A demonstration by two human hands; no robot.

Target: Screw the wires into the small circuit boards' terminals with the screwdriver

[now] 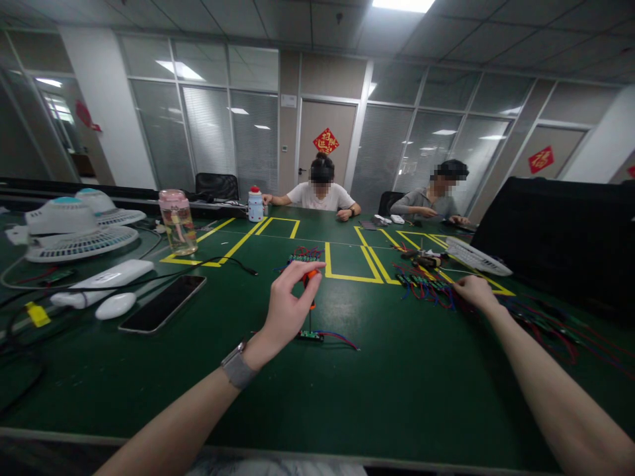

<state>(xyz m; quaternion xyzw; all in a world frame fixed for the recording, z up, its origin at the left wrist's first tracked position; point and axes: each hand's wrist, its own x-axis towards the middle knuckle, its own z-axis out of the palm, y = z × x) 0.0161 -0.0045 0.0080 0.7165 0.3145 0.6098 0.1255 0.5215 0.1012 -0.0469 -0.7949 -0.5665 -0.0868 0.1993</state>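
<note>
My left hand [286,299], with a grey-banded watch on its wrist, is closed around an orange and black screwdriver [312,305]. The screwdriver stands upright, its thin shaft reaching down to a small green circuit board [310,336] with red and blue wires. On the right, my right hand [475,292] reaches to the edge of a cluster of wired circuit boards [424,284]. Its fingers are bent together; what they pinch, if anything, is hidden. Behind my left hand lies another group of wired boards [303,254].
A phone [163,304], white mouse-shaped case [116,306], white fans [79,228] and a drink bottle [177,221] stand left. Yellow tape [352,277] marks the green table. A black screen [555,244] and loose wires are right. Two people sit across.
</note>
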